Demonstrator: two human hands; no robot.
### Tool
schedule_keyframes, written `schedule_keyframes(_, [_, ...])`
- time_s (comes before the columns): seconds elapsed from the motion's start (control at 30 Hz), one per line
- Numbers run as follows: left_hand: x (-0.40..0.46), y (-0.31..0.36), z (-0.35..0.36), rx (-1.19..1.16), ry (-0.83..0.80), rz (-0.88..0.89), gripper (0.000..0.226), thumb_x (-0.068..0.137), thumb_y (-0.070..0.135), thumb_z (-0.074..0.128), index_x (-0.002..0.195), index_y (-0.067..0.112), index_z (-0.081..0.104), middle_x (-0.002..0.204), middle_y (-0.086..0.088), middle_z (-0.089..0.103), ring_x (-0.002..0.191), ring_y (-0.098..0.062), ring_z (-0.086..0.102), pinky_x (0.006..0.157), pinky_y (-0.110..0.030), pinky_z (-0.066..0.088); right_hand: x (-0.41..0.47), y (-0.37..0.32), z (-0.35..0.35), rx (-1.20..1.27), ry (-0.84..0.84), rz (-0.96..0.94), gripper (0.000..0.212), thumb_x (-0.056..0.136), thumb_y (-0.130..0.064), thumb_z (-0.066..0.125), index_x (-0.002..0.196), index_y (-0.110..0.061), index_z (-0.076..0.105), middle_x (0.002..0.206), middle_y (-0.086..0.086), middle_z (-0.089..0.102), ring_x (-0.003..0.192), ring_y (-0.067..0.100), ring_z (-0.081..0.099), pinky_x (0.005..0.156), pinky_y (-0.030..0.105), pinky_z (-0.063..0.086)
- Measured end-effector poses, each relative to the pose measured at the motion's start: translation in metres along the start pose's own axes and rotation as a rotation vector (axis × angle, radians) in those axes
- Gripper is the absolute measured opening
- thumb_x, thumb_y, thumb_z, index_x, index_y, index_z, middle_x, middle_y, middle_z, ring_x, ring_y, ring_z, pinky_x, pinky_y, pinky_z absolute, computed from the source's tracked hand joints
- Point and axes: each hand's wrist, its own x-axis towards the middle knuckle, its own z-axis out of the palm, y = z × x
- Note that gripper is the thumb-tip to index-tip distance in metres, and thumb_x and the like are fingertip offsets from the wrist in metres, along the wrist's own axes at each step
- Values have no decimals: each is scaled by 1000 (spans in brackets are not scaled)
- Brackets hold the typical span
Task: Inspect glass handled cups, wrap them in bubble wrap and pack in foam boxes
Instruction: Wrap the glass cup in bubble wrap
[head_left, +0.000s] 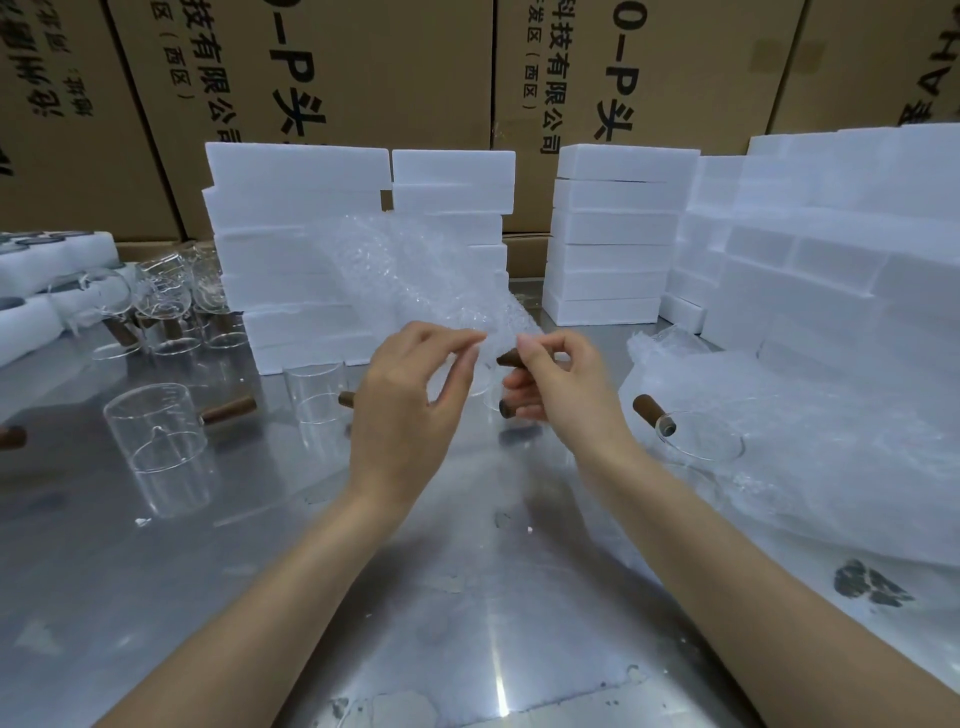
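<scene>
A scuffed, shiny metal counter (467, 597) fills the lower frame, backed by stacks of white foam boxes (613, 234) and a wall of printed cardboard cartons (363, 78). At center, the left hand (410, 410) pinches a sheet of bubble wrap (415, 270); the right hand (561, 389) grips a cup's brown handle (511, 358). Glass cups (156, 436) stand at left.

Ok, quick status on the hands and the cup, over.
Left hand pinching bubble wrap sheet. Right hand gripping cup's wooden handle. Wrap not yet round the cup. Nothing in the way.
</scene>
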Motion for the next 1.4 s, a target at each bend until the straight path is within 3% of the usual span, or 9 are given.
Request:
schedule_keyframes(0.27, [-1,9,2,-122,-88,-14,14,93,12,59,100,9,71,89,1,60,83,-6,53,77,-17,42,2,2,-3,302,27,224,24,94,-33,54,91,-10,62,76,3,69,64,8,68,56,18,54])
schedule_keyframes(0.6, [-1,36,2,-492,-200,-133,19,96,9,44,84,17,55,83,8,54,80,-3,52,75,-14,39,-5,11,11,264,-152,187,9,93,-13,52,85,-12,55,64,-1,54,59,11,52,57,24,47])
schedule_keyframes(0.73, [-1,37,-3,-478,-254,-70,17,99,20,42,91,16,58,86,5,58,83,-9,56,76,-18,42,0,18,15,222,-145,173,8,94,-12,48,93,-10,55,75,2,59,73,15,60,65,28,49])
schedule_keyframes(0.87, [11,18,-14,-167,34,88,29,99,22,36,109,11,60,100,6,53,96,-8,49,89,-19,33,6,12,10,311,-68,271,15,94,-15,50,84,-14,61,77,8,59,72,26,58,75,44,50])
schedule_keyframes(0.97, [21,-4,-23,-167,206,-85,33,100,24,34,120,10,55,118,5,52,113,-6,47,101,-24,33,9,10,3,445,-2,356,33,91,-14,54,61,-19,67,71,7,58,74,27,54,80,49,45])
schedule_keyframes(1.07, [26,-15,-29,-525,62,-461,49,97,44,30,137,20,45,134,6,52,123,-2,48,104,-19,34,9,6,-1,520,-24,386,23,93,-13,50,75,-14,65,78,8,59,75,28,55,76,46,48])
schedule_keyframes(1.2, [17,-17,-21,-849,-257,-749,66,85,65,27,136,28,48,135,0,57,124,-16,54,112,-44,33,6,-3,0,606,-34,443,23,96,-15,48,109,1,58,78,2,58,70,24,58,76,43,58])
schedule_keyframes(1.3, [7,-17,-11,-914,-446,-841,84,74,74,27,139,25,47,134,-1,59,124,-21,55,109,-39,38,0,-5,-6,663,-80,476,34,102,-21,36,85,-9,63,88,7,70,57,15,66,48,24,55])
schedule_keyframes(1.4, [6,-19,-10,-903,-571,-875,83,73,82,15,118,32,65,123,1,66,115,-19,62,105,-35,39,1,-5,-14,606,-31,474,33,102,-12,28,115,-5,57,115,10,63,102,26,61,82,29,51])
